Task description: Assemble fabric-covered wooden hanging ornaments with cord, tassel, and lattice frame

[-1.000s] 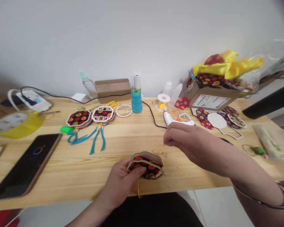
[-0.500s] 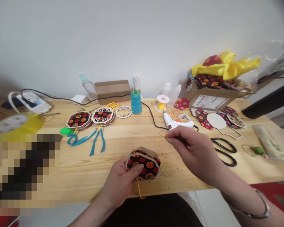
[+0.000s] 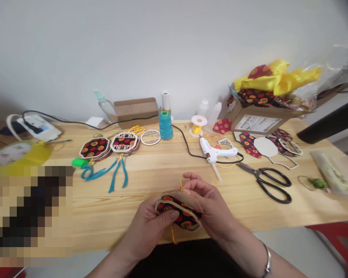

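Low over the table's front edge, my left hand [image 3: 152, 222] grips a small stack of notched panels [image 3: 178, 214] faced with black-and-red patterned fabric, its thumb pressed on the front one. A yellow cord [image 3: 174, 234] hangs below the stack. At the stack's upper right edge, my right hand [image 3: 211, 204] is closed with its fingertips on a short yellow cord end [image 3: 181, 184], which sticks up. Part of its thumb is hidden by the panels. Black-handled scissors [image 3: 263, 179] lie to the right, and a white glue gun [image 3: 216, 150] lies beyond the hands.
Two similar stacks, one fabric-topped [image 3: 95, 148] and one with a lattice front [image 3: 124, 143], lie left with teal tassels [image 3: 118, 173]. A teal thread cone [image 3: 166, 125] and yellow cord spool [image 3: 197, 125] stand behind. A filled cardboard box [image 3: 255, 119] sits back right.
My right hand has come down and left with the yellow cord, from above the table to the stack. The stack is tilted more, and the scissors and glue gun are now uncovered.
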`<act>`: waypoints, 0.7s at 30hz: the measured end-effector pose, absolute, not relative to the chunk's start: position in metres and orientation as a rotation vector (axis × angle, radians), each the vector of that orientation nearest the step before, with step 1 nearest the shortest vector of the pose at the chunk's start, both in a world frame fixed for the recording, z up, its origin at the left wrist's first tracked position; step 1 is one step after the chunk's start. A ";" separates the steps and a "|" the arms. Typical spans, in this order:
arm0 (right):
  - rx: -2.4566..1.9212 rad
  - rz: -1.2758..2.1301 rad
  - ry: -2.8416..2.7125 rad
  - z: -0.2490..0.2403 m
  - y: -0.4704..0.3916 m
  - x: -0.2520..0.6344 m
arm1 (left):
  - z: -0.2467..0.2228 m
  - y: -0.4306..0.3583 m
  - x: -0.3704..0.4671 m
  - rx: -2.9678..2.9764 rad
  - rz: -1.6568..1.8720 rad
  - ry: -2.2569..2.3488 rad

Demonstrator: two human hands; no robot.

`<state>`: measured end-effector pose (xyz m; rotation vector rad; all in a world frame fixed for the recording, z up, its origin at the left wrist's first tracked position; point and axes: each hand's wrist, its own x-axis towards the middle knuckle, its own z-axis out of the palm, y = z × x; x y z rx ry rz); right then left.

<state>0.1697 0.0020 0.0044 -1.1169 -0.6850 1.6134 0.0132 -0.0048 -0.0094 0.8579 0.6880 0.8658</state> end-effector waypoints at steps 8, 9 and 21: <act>-1.076 1.619 -0.803 0.007 0.000 0.171 | -0.012 -0.005 0.010 0.960 0.818 0.767; -1.067 1.625 -0.811 0.007 0.000 0.172 | -0.012 -0.005 0.010 0.982 0.801 0.788; -1.068 1.673 -0.970 0.009 0.006 0.186 | -0.003 0.004 0.015 1.047 0.739 0.778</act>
